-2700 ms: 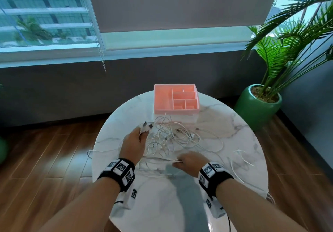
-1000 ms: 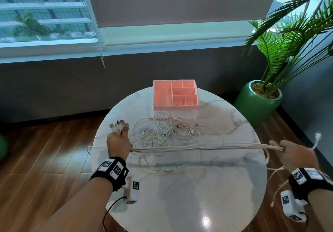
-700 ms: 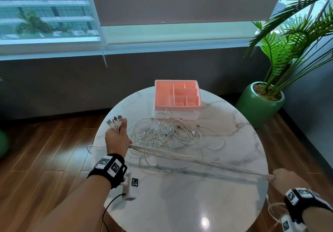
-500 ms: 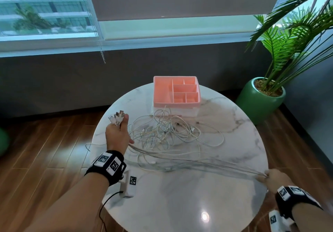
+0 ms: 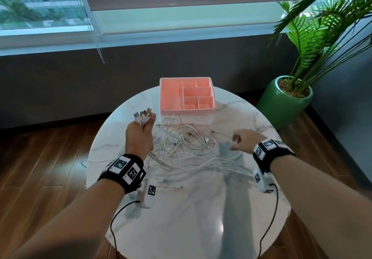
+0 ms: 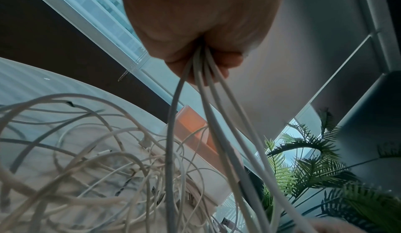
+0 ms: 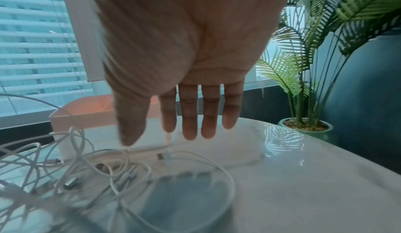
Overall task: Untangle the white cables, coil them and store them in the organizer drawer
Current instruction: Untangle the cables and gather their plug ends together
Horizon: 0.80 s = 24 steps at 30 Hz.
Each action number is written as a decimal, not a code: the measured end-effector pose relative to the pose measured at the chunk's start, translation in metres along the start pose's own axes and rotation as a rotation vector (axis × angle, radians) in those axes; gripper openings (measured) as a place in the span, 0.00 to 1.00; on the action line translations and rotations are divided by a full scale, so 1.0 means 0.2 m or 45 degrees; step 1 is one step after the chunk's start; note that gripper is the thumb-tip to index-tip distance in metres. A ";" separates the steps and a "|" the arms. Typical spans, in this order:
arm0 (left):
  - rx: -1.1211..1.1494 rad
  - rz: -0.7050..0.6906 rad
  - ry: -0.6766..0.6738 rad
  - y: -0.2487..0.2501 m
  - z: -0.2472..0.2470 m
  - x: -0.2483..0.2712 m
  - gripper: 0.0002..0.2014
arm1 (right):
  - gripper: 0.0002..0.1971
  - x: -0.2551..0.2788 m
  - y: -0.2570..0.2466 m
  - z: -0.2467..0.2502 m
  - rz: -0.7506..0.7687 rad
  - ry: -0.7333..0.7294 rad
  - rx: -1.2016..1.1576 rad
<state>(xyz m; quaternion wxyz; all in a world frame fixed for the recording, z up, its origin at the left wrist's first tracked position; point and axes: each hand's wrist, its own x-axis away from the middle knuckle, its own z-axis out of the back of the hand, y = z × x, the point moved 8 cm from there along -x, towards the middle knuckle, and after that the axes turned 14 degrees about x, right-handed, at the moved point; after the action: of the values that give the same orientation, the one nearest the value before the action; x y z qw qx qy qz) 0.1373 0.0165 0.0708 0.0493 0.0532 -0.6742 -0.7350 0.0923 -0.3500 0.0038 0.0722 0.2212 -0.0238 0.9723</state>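
Released from the right hand (image 5: 244, 140), now spread open and empty, the white cables (image 5: 187, 148) slump while the left hand (image 5: 138, 136) fists their plug ends, untangling unfinished.

Bare forearms end in black wristbands (image 5: 123, 173) fitted with white tiles printed with black square-pattern markers. A small white module (image 5: 149, 193) bearing the same kind of marker hangs below each wrist, trailing a thin black cable (image 5: 112, 226).
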 end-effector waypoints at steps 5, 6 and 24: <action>-0.073 0.037 -0.060 -0.06 -0.04 0.01 0.21 | 0.17 -0.20 -0.15 0.06 0.017 0.159 0.058; -0.093 0.046 -0.062 -0.08 -0.04 0.01 0.21 | 0.18 -0.24 -0.17 0.04 0.008 0.145 0.057; 0.077 0.285 -0.270 -0.14 -0.15 0.02 0.22 | 0.07 -0.18 -0.27 0.29 0.011 0.418 -0.471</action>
<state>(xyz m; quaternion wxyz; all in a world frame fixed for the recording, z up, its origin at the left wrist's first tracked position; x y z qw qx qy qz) 0.1383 -0.0112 0.0400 0.0579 -0.0988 -0.6991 -0.7058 0.1575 -0.3057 0.0411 0.1100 0.0431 -0.1905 0.9746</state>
